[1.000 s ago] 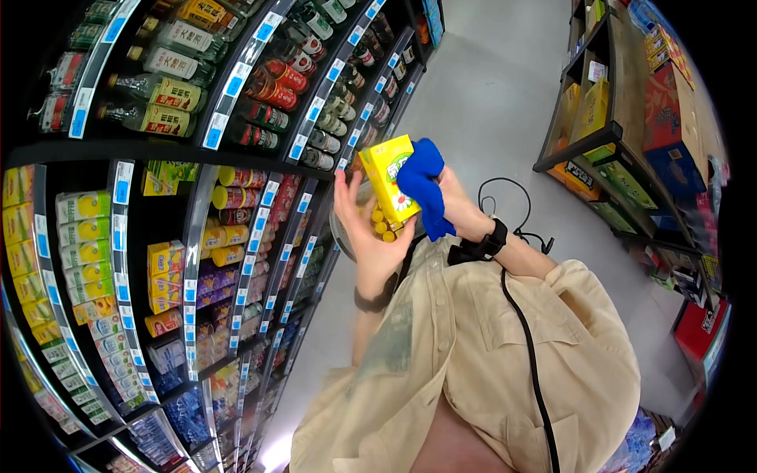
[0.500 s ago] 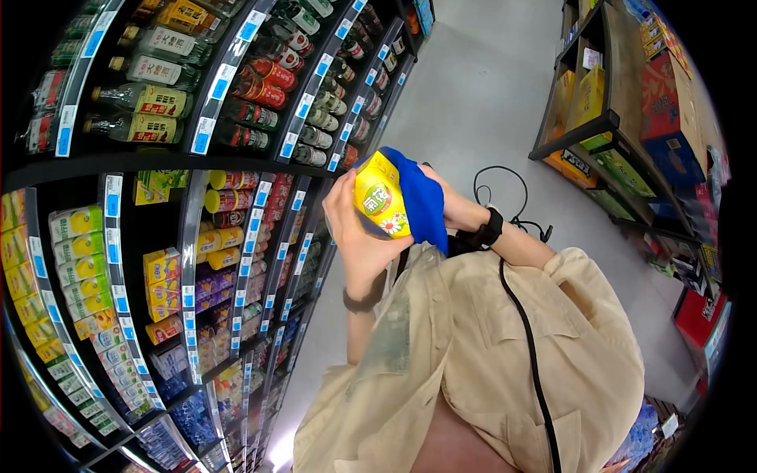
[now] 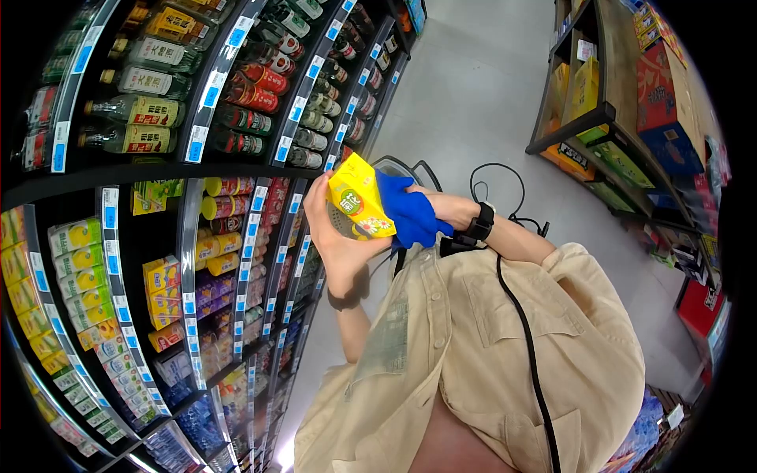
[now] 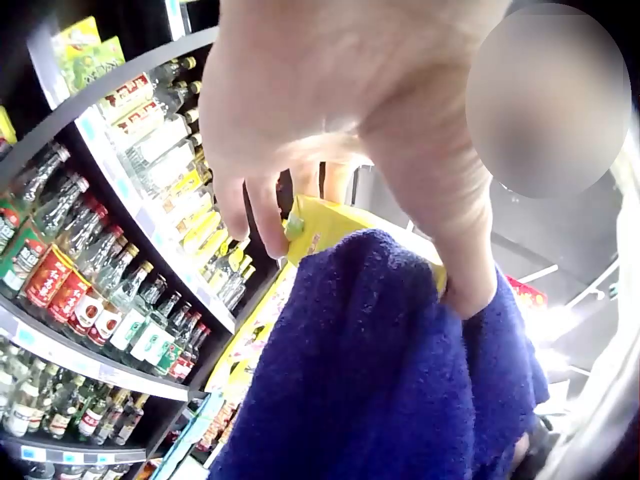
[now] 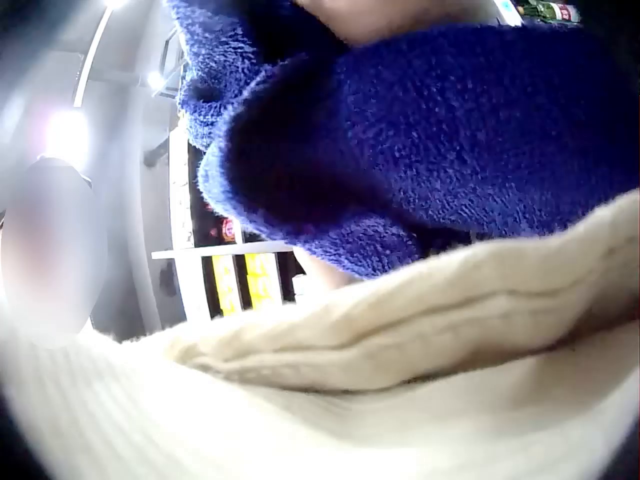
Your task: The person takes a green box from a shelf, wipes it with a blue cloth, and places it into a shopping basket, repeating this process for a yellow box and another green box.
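A yellow drink carton [image 3: 359, 197] with a green label and white daisies is held up in front of the body. My left hand [image 3: 341, 251] grips it, thumb on the near side and fingers around the far side. Against the carton's right side lies a blue terry cloth [image 3: 412, 214], held by my right hand [image 3: 448, 209], whose fingers are mostly hidden by the cloth. In the left wrist view the cloth [image 4: 370, 350] covers much of the carton [image 4: 335, 215] below the thumb. The right wrist view is filled by cloth [image 5: 450, 130] and a beige sleeve.
Shelves with glass bottles [image 3: 150, 110], small cartons [image 3: 75, 236] and price tags line the left side. Grey floor [image 3: 473, 87] runs ahead. A wooden rack [image 3: 623, 55] with boxes stands at the right. A black cable [image 3: 512, 189] loops beyond the right wrist.
The carton has turned and shifted left with my left hand. The cloth first wrapped more over the carton's top, and now sits bunched at its right side.
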Action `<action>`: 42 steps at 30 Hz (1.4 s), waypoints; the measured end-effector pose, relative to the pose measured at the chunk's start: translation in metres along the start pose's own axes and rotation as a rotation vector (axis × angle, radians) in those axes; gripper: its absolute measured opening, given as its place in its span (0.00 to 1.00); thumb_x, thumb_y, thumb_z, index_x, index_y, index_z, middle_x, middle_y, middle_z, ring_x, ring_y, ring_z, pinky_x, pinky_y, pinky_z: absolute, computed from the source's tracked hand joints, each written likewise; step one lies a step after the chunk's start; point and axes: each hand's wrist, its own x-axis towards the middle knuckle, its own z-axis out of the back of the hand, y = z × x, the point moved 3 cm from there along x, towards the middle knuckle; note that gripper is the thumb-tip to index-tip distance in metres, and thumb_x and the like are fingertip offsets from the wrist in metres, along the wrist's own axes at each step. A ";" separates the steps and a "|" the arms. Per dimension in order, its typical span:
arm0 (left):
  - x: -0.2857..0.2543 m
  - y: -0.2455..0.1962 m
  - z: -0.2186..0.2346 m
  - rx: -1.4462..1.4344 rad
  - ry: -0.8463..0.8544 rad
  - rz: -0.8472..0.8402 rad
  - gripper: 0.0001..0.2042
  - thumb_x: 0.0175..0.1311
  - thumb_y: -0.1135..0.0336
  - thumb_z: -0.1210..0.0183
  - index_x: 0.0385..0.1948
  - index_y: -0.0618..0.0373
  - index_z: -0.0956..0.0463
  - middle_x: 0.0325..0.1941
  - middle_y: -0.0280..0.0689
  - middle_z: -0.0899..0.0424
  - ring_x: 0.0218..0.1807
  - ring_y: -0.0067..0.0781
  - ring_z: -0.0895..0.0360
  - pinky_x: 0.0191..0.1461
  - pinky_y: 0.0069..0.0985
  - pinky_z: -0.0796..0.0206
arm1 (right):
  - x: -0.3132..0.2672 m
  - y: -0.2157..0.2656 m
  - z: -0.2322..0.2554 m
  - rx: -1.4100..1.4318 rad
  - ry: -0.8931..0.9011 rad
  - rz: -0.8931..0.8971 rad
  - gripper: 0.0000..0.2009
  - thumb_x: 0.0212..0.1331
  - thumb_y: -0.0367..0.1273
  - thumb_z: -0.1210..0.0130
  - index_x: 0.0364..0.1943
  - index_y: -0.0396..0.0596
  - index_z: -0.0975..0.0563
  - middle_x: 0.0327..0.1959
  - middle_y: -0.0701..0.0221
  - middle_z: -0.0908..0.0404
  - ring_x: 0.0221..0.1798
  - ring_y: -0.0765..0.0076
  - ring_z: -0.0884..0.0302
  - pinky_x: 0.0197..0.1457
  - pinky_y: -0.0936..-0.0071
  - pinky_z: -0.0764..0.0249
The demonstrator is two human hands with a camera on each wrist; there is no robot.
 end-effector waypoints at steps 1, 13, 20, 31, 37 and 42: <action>-0.001 0.001 -0.001 -0.017 -0.002 0.017 0.57 0.25 0.61 0.19 0.68 0.59 0.39 0.68 0.45 0.30 0.69 0.49 0.33 0.73 0.43 0.40 | 0.000 -0.001 0.000 0.002 -0.012 -0.008 0.24 0.72 0.45 0.46 0.63 0.44 0.30 0.49 0.73 0.20 0.46 0.83 0.21 0.45 0.81 0.20; -0.008 -0.027 -0.019 -0.027 0.103 0.035 0.54 0.25 0.68 0.21 0.67 0.59 0.37 0.67 0.46 0.31 0.68 0.52 0.33 0.70 0.43 0.36 | 0.003 -0.023 0.020 0.337 -0.119 0.071 0.22 0.74 0.45 0.48 0.61 0.43 0.27 0.53 0.68 0.18 0.50 0.76 0.18 0.51 0.78 0.18; -0.002 -0.021 -0.009 0.182 -0.178 -0.060 0.57 0.26 0.66 0.18 0.70 0.59 0.41 0.71 0.46 0.35 0.71 0.49 0.37 0.73 0.43 0.41 | 0.002 -0.013 0.009 0.257 -0.204 -0.015 0.18 0.74 0.41 0.49 0.62 0.50 0.27 0.53 0.72 0.20 0.43 0.78 0.19 0.42 0.79 0.19; -0.007 -0.004 -0.023 -0.847 0.224 0.288 0.45 0.45 0.75 0.22 0.69 0.63 0.39 0.70 0.47 0.29 0.68 0.40 0.29 0.71 0.37 0.36 | -0.003 -0.031 0.035 -0.679 -0.040 0.472 0.32 0.62 0.33 0.33 0.69 0.45 0.33 0.71 0.65 0.31 0.71 0.66 0.33 0.70 0.68 0.31; -0.009 0.010 -0.002 -0.318 0.087 0.009 0.31 0.43 0.78 0.22 0.53 0.64 0.27 0.60 0.50 0.19 0.63 0.42 0.22 0.68 0.38 0.32 | 0.005 -0.004 0.001 0.127 -0.030 0.099 0.17 0.71 0.39 0.42 0.57 0.44 0.24 0.50 0.71 0.17 0.48 0.78 0.19 0.48 0.78 0.20; -0.016 0.006 0.012 -0.342 0.048 0.096 0.29 0.44 0.80 0.23 0.50 0.65 0.26 0.56 0.51 0.16 0.56 0.40 0.17 0.64 0.36 0.27 | 0.018 -0.011 0.011 0.028 -0.143 0.089 0.14 0.70 0.37 0.41 0.52 0.44 0.20 0.38 0.72 0.15 0.35 0.80 0.16 0.35 0.80 0.19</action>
